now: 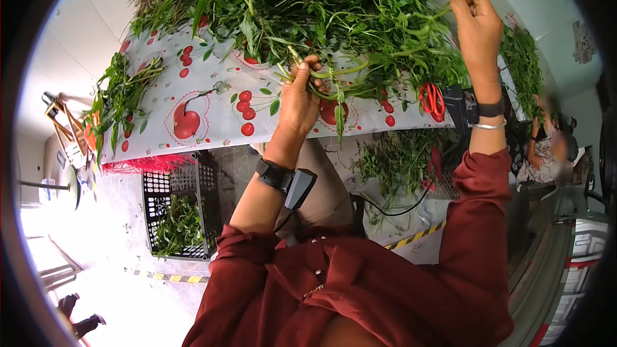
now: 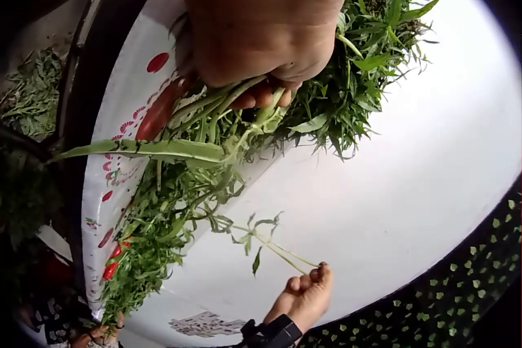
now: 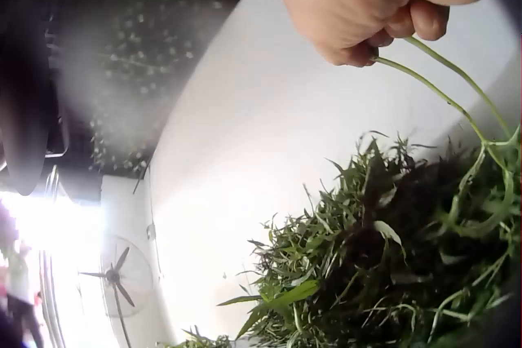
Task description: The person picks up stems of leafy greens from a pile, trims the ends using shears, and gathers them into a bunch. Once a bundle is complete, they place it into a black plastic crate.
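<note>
In the head view my left hand [image 1: 301, 99] grips a small bunch of green leafy stems [image 1: 350, 76] above the table's front part. Its thumb lies over the cut stem ends, and the leafy tops trail to the right. My right hand [image 1: 479, 26] is raised at the upper right, pinching thin green stems between thumb and fingertips. Two slender stems [image 3: 444, 95] run down from those fingers in the right wrist view. Behind both hands a large heap of leafy greens [image 1: 289, 0] covers the back of the table.
A cherry-print cloth [image 1: 212, 99] covers the table. Red-handled scissors [image 1: 432, 99] lie near its right front. A smaller pile of greens [image 1: 125, 87] is at the left edge. Below stands a black crate [image 1: 173, 209] holding greens; more greens [image 1: 398, 160] lie on the floor. Another person [image 1: 546, 148] sits at right.
</note>
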The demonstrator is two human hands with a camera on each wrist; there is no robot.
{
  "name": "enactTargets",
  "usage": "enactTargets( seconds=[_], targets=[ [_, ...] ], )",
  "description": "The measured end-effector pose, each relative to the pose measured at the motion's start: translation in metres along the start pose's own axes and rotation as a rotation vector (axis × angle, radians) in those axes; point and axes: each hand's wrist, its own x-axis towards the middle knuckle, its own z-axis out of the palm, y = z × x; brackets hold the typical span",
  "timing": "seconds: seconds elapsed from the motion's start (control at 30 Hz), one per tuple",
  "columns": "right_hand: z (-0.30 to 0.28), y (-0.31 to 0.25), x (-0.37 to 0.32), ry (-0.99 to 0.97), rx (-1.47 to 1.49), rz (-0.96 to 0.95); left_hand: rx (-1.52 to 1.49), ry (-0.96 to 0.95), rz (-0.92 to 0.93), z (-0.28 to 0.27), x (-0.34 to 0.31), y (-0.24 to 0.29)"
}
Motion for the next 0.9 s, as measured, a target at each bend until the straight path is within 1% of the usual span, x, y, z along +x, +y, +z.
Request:
enactTargets(
  seconds=[0.1,0.17,0.23,0.3,0.37,0.4,0.43,0.5,0.53,0.57,0.63,0.67,0.73,0.77,0.83,0.87,0.9],
  targets=[
    [0.02,-0.026,-0.003,-0.432,0.113,0.131,-0.031,-0.03,-0.018,-0.004,0.001,0.0],
    [0.051,-0.033,-0.016,-0.597,0.223,0.092,-0.037,-0.024,-0.003,-0.006,0.001,-0.003],
    [0.084,-0.036,-0.029,-0.748,0.325,0.158,-0.003,-0.015,0.018,-0.008,0.001,-0.003],
    [0.116,-0.036,-0.044,-0.84,0.366,0.17,-0.001,-0.024,0.033,-0.007,0.003,-0.001],
    [0.139,-0.037,-0.055,-1.049,0.49,0.438,-0.068,0.015,-0.012,-0.002,-0.001,0.001],
    [0.145,-0.04,-0.058,-1.093,0.514,0.544,-0.059,0.031,-0.016,-0.001,-0.002,0.001],
    [0.15,-0.041,-0.059,-1.1,0.514,0.54,-0.064,0.034,-0.01,-0.001,-0.002,0.002],
    [0.159,-0.044,-0.063,-1.063,0.547,0.611,-0.076,0.047,-0.025,-0.003,-0.003,0.002],
    [0.164,-0.044,-0.064,-1.057,0.576,0.637,-0.058,0.008,0.017,-0.006,-0.001,0.0],
    [0.165,-0.043,-0.064,-1.065,0.574,0.64,-0.063,0.014,0.017,-0.008,0.001,-0.001],
    [0.165,-0.047,-0.061,-1.061,0.563,0.672,-0.1,0.007,-0.049,-0.009,0.003,0.001],
    [0.167,-0.045,-0.062,-1.065,0.561,0.674,-0.104,0.01,-0.05,-0.01,0.004,0.001],
    [0.173,-0.042,-0.064,-1.003,0.644,0.829,-0.169,-0.112,0.003,-0.013,0.004,0.0],
    [0.174,-0.039,-0.064,-1.007,0.642,0.833,-0.173,-0.107,0.002,-0.014,0.004,-0.002],
    [0.173,-0.04,-0.06,-1.107,0.419,0.621,-0.176,-0.052,-0.004,-0.007,0.001,0.0],
    [0.173,-0.04,-0.062,-1.111,0.419,0.627,-0.177,-0.047,-0.007,-0.009,0.001,-0.001],
    [0.174,-0.041,-0.065,-1.127,0.445,0.606,-0.145,-0.029,-0.063,-0.012,0.001,-0.001]
  ],
)
